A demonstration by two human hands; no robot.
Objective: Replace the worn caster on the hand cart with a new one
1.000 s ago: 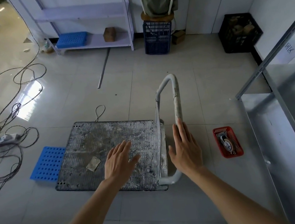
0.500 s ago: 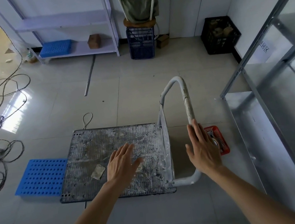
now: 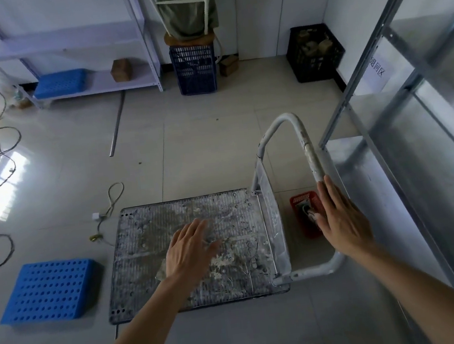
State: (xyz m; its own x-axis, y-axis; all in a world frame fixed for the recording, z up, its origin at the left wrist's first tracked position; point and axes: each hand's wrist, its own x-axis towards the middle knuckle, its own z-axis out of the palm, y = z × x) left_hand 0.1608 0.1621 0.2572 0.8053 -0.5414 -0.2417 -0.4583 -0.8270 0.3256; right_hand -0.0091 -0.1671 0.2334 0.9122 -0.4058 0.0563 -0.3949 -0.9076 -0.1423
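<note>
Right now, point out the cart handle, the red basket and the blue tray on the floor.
cart handle (image 3: 307, 145), head view, upper part of its right tube.
red basket (image 3: 300, 200), head view, far rim.
blue tray (image 3: 51, 290), head view, perforated top face.

Both my bare forearms reach forward from the near edge, angling toward each other. My left hand (image 3: 189, 248) is spread flat, palm down, fingers straight and slightly apart, pointing far and right. My right hand (image 3: 340, 220) is also open, fingers straight and together, pointing away, thumb out to the left.
</note>
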